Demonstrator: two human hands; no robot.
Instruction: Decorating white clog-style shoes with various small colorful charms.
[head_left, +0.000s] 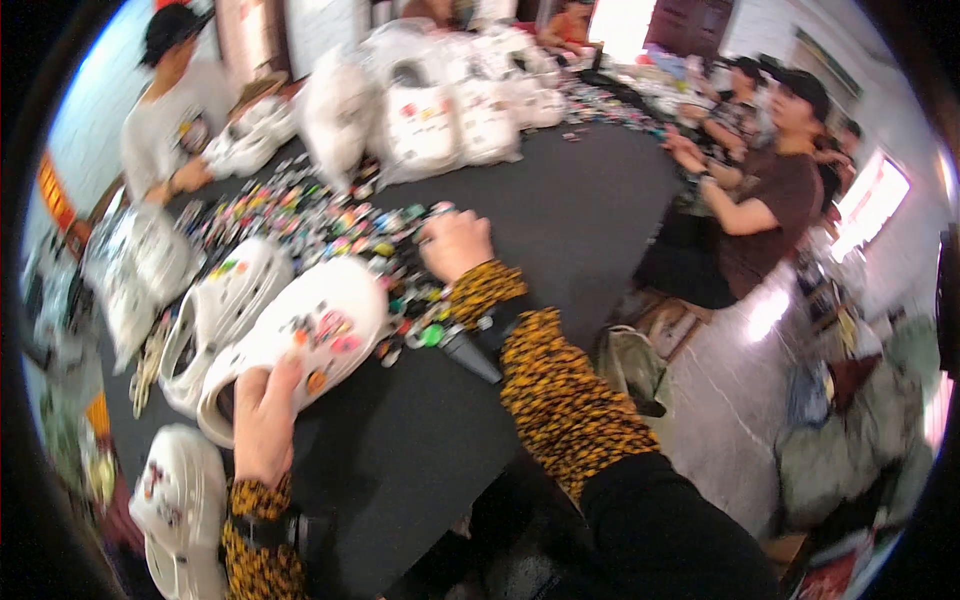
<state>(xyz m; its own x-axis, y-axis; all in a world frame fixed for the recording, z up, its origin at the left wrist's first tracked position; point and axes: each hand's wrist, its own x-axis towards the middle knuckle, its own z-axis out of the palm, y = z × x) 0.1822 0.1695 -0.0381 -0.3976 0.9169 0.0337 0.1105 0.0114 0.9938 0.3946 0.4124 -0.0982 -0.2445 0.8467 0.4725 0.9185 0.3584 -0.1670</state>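
Observation:
My left hand [268, 415] grips a white clog [350, 300] at its heel opening, thumb on top and the other fingers hidden inside. Pink, orange and dark charms dot the clog's upper, and its toe points away to the right. Beyond its toe, my right hand [458, 245] is at the edge of a heap of small colourful shoe charms [320, 222]. Its fingers are curled together; whatever may be between them is too small and blurred to name. A second white clog [235, 305] with a few charms stands just left of the held one.
Another decorated clog [180, 490] lies at the near left. Bagged white clogs [425, 120] stand at the back, and more bagged clogs [140, 265] at the left. A dark tapered tool [470, 355] lies below my right wrist. People sit along the black table [590, 190].

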